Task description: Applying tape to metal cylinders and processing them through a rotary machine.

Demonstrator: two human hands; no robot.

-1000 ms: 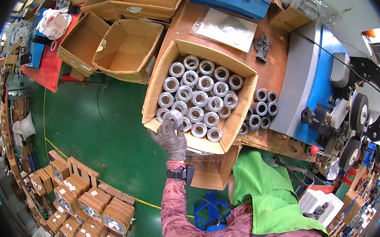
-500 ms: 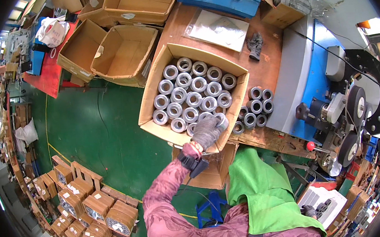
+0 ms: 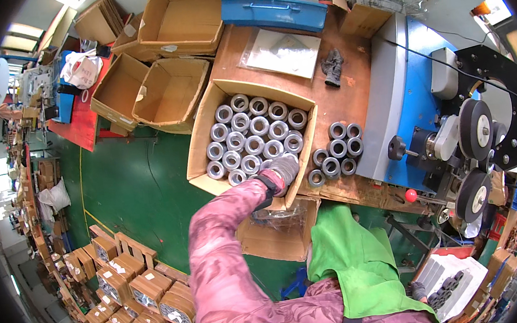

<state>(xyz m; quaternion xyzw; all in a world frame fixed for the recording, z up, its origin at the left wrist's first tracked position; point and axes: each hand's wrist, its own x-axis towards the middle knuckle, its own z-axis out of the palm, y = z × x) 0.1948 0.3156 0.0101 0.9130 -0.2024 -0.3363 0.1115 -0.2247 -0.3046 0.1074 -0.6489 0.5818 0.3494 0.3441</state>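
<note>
My left hand [image 3: 284, 171], in a grey glove, reaches into the near right corner of a cardboard box [image 3: 202, 139]. Its fingers curl down round a metal ring [image 3: 292, 157], which the glove partly hides. Rows of thick silver metal rings [image 3: 254, 144] stand on end in the box, holes upward. Far off at the lower right, my right hand [image 3: 418, 290], also gloved, is beside a white tray [image 3: 464, 260] with several dark ring-shaped parts [image 3: 447, 289] in it. Its fingers are too small and hidden to read.
More rings [image 3: 337, 148] stand on the wooden bench [image 3: 358, 103] right of the box. Behind them lie a loose grey glove [image 3: 333, 69] and a blue case [image 3: 273, 14]. A machine with black wheels [image 3: 476, 129] flanks the bench. Open cartons [image 3: 173, 95] stand left, wrapped boxes [image 3: 150, 289] lower left.
The ring in my left hand, tilted above the corner before, is now lower among the others and mostly covered by the glove. The whole view has shifted slightly.
</note>
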